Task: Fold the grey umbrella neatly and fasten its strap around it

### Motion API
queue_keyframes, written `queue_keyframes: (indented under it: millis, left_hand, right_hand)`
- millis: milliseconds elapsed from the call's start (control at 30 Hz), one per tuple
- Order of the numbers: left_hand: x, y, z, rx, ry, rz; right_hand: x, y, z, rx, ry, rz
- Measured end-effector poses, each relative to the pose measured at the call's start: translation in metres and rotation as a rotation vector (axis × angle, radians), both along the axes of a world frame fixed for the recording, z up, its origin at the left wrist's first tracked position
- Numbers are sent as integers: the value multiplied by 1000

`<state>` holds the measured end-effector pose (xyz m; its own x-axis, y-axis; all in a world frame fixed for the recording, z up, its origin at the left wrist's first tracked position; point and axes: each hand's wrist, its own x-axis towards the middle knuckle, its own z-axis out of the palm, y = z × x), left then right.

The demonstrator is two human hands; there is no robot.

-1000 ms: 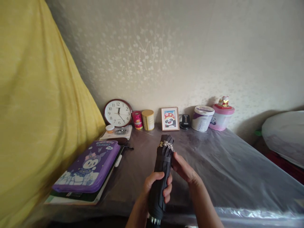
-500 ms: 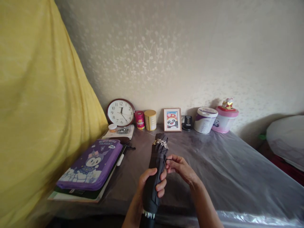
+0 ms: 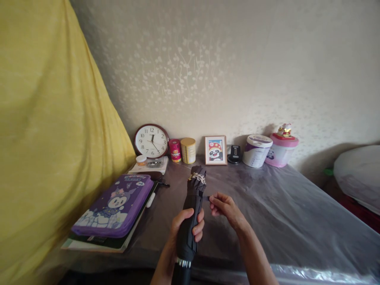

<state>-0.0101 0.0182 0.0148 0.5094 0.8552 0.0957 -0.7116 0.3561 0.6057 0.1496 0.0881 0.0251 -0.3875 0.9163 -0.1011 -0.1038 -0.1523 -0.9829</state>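
A folded dark umbrella [image 3: 191,206] points up and away from me over the table's near edge. My left hand [image 3: 185,227] is wrapped around its middle and holds it. My right hand [image 3: 223,206] is just to the right of the umbrella, fingers pinched on the end of its thin closing strap [image 3: 207,198], which stretches out sideways from the folded canopy. A pale patterned band rings the umbrella near its far tip.
The table [image 3: 267,206] is covered in clear plastic. A purple cartoon case [image 3: 114,206] lies on books at the left. Along the wall stand a clock [image 3: 151,140], two small tins [image 3: 181,150], a framed picture [image 3: 215,150], and two tubs [image 3: 268,150]. Yellow curtain [image 3: 44,138] hangs left.
My right hand has slid off the canopy and pulled the strap out to the right. The umbrella has tilted slightly leftward in my left hand.
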Motion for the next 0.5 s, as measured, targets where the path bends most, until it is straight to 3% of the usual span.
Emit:
queue_keyframes:
  millis: [233,500]
  left_hand:
    - [1,2,-5,-41,138,140]
    - [12,2,-5,-129,230,273]
  right_hand:
    - [-4,-6,13,55,-27,-5]
    - [-14,-8,16,107,13,-122]
